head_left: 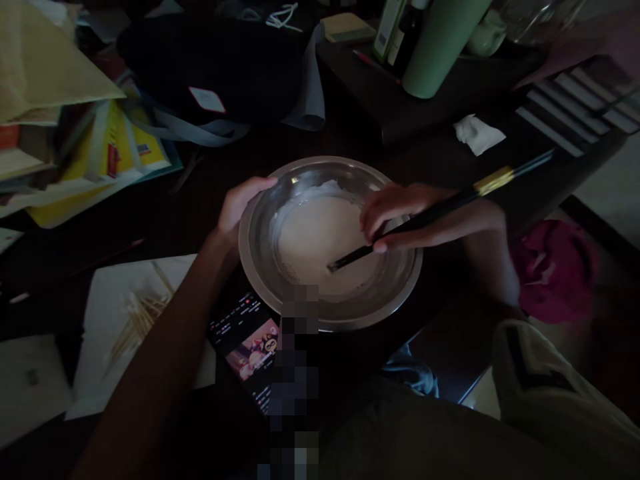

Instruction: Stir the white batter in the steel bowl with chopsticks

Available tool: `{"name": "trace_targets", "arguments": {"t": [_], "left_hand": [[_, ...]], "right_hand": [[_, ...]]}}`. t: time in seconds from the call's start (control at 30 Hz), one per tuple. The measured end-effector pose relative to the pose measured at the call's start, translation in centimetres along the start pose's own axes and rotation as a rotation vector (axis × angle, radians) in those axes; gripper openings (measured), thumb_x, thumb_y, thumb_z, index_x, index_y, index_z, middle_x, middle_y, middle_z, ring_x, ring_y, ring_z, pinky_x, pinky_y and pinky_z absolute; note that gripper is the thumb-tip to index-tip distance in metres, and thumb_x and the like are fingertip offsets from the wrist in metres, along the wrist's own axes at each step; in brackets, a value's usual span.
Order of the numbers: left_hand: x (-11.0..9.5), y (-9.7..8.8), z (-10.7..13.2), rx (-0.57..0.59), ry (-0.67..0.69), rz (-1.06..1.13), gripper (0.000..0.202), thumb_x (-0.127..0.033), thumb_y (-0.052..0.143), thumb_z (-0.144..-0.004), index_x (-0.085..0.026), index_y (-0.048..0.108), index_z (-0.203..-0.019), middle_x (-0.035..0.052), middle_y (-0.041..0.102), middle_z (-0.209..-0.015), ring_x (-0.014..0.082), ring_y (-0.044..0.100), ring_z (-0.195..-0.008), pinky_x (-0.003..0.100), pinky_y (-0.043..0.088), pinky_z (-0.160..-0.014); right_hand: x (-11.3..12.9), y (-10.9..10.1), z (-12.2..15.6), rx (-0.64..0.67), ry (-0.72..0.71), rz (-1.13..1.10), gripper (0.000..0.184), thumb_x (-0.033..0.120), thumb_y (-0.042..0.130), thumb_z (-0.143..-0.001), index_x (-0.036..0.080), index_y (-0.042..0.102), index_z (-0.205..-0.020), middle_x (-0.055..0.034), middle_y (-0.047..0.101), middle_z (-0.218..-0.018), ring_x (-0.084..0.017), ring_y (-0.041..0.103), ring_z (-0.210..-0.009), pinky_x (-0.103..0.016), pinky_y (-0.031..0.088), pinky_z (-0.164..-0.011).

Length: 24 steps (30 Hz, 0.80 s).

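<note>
Two slim black chopsticks with gold bands [445, 208] were pinched in the closed fingers of the right hand [400, 215], tips at the creamy liquid [317, 230] inside a round, shiny steel bowl [261, 247]. The half-curled left hand [240, 205] gripped its rim on the dark table [150, 220].
</note>
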<state>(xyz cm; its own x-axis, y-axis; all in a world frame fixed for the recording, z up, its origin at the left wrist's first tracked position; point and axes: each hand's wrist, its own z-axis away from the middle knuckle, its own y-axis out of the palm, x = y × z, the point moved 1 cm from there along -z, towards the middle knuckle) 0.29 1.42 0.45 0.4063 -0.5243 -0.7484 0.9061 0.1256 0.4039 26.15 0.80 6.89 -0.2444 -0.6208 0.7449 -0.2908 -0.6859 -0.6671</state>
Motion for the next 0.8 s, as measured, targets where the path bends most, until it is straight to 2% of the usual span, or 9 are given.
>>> {"name": "trace_targets", "arguments": {"t": [0.1, 0.17, 0.23, 0.33, 0.47, 0.57, 0.67, 0.73, 0.8], "left_hand": [[0.1, -0.1, -0.2, -0.029, 0.017, -0.012, 0.028, -0.023, 0.046, -0.091, -0.011, 0.071, -0.088, 0.0009, 0.063, -0.053, 0.0123, 0.057, -0.046, 0.023, 0.047, -0.050], [0.1, 0.0, -0.1, -0.021, 0.013, -0.004, 0.028, -0.023, 0.045, -0.091, -0.012, 0.070, -0.088, -0.0002, 0.063, -0.052, 0.0120, 0.057, -0.046, 0.022, 0.046, -0.049], [0.1, 0.2, 0.1, -0.007, -0.006, 0.004, 0.030, -0.023, 0.043, -0.092, -0.012, 0.071, -0.089, -0.0001, 0.062, -0.050, 0.0130, 0.057, -0.046, 0.023, 0.046, -0.047], [0.0, 0.4, 0.3, -0.001, -0.015, 0.015, 0.033, -0.023, 0.041, -0.094, -0.011, 0.072, -0.092, 0.0011, 0.062, -0.051, 0.0152, 0.059, -0.048, 0.025, 0.047, -0.048], [0.0, 0.2, 0.0, -0.036, 0.005, 0.005, 0.033, -0.022, 0.041, -0.094, -0.012, 0.071, -0.084, 0.0010, 0.062, -0.050, 0.0143, 0.059, -0.048, 0.023, 0.046, -0.047], [0.0, -0.1, -0.1, -0.043, 0.011, -0.024, 0.034, -0.023, 0.043, -0.094, -0.013, 0.068, -0.072, 0.0016, 0.062, -0.051, 0.0115, 0.056, -0.045, 0.022, 0.046, -0.047], [0.0, 0.0, 0.0, -0.010, 0.012, -0.037, 0.035, -0.024, 0.043, -0.093, -0.015, 0.067, -0.069, 0.0000, 0.060, -0.050, 0.0112, 0.058, -0.047, 0.021, 0.046, -0.048], [-0.1, 0.2, 0.2, -0.007, 0.008, -0.034, 0.035, -0.024, 0.043, -0.094, -0.015, 0.067, -0.069, -0.0004, 0.059, -0.049, 0.0113, 0.058, -0.047, 0.021, 0.047, -0.049], [-0.1, 0.3, 0.2, -0.020, -0.005, -0.038, 0.037, -0.023, 0.041, -0.094, -0.015, 0.068, -0.070, -0.0001, 0.060, -0.050, 0.0112, 0.056, -0.046, 0.023, 0.048, -0.052]], "right_hand": [[0.0, 1.2, -1.1, -0.112, 0.032, 0.051, 0.021, 0.036, 0.062, -0.092, 0.017, 0.068, -0.094, -0.0053, 0.069, -0.095, -0.015, 0.064, -0.092, -0.029, 0.050, -0.082], [0.1, 0.7, -0.8, -0.238, 0.139, 0.149, 0.018, 0.035, 0.060, -0.093, 0.019, 0.068, -0.092, -0.0046, 0.069, -0.092, -0.016, 0.062, -0.091, -0.031, 0.048, -0.082], [0.1, -0.5, 0.1, -0.290, 0.234, 0.204, 0.016, 0.034, 0.059, -0.093, 0.021, 0.067, -0.090, -0.0036, 0.068, -0.084, -0.016, 0.061, -0.084, -0.031, 0.047, -0.077], [0.2, -1.6, 1.3, -0.189, 0.248, 0.145, 0.016, 0.036, 0.060, -0.092, 0.022, 0.067, -0.088, -0.0023, 0.066, -0.079, -0.015, 0.061, -0.074, -0.030, 0.047, -0.068], [0.1, -0.3, 0.3, -0.049, 0.092, 0.058, 0.023, 0.042, 0.062, -0.091, 0.019, 0.068, -0.092, -0.0034, 0.069, -0.092, -0.014, 0.064, -0.086, -0.027, 0.050, -0.077], [0.0, 0.7, -0.6, -0.119, 0.076, 0.100, 0.027, 0.043, 0.060, -0.093, 0.017, 0.067, -0.095, -0.0046, 0.070, -0.094, -0.015, 0.063, -0.091, -0.028, 0.048, -0.082], [0.2, -0.3, 0.1, -0.245, 0.209, 0.200, 0.024, 0.040, 0.058, -0.095, 0.018, 0.067, -0.093, -0.0049, 0.069, -0.088, -0.016, 0.062, -0.086, -0.031, 0.047, -0.079], [0.5, -1.2, 1.0, -0.235, 0.258, 0.198, 0.024, 0.039, 0.057, -0.095, 0.018, 0.067, -0.090, -0.0046, 0.068, -0.081, -0.016, 0.061, -0.079, -0.031, 0.046, -0.073], [0.7, -1.5, 1.3, -0.153, 0.217, 0.153, 0.023, 0.039, 0.059, -0.094, 0.019, 0.067, -0.087, -0.0047, 0.068, -0.079, -0.016, 0.062, -0.078, -0.030, 0.047, -0.070]]}}
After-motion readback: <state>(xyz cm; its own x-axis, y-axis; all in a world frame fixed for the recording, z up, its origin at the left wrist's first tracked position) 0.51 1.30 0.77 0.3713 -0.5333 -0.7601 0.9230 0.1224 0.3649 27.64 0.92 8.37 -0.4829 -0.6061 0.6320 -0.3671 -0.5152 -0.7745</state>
